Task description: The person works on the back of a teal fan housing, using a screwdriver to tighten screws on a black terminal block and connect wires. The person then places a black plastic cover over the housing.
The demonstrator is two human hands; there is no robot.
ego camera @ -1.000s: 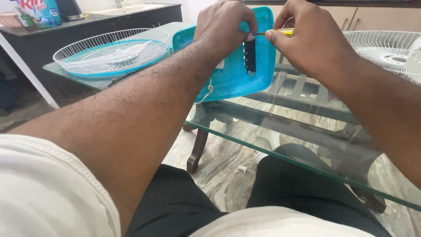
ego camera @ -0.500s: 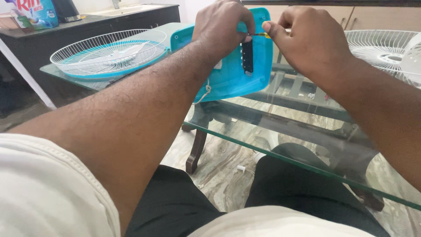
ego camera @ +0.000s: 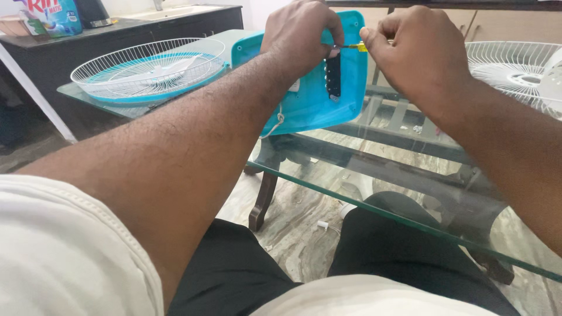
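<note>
A turquoise plastic fan base [ego camera: 310, 99] stands tilted on its edge on the glass table [ego camera: 374, 193], with a black slotted part on its face. My left hand [ego camera: 298, 35] grips the top of the base. My right hand [ego camera: 418, 50] is closed around a small screwdriver [ego camera: 356, 47] with a yellow handle; its thin shaft points left into the base's upper edge beside my left fingers. A white cord [ego camera: 274, 124] hangs from the base's lower left.
A white wire fan guard [ego camera: 146, 67] with turquoise blades inside lies on the table's left end. A second white guard [ego camera: 518, 67] sits at the right. Behind stands a dark counter [ego camera: 129, 29] with a detergent pack. My dark trousers and marble floor show below the glass.
My right hand has shifted slightly left and up with the screwdriver, closer to my left hand. The base stays tilted in the same grip.
</note>
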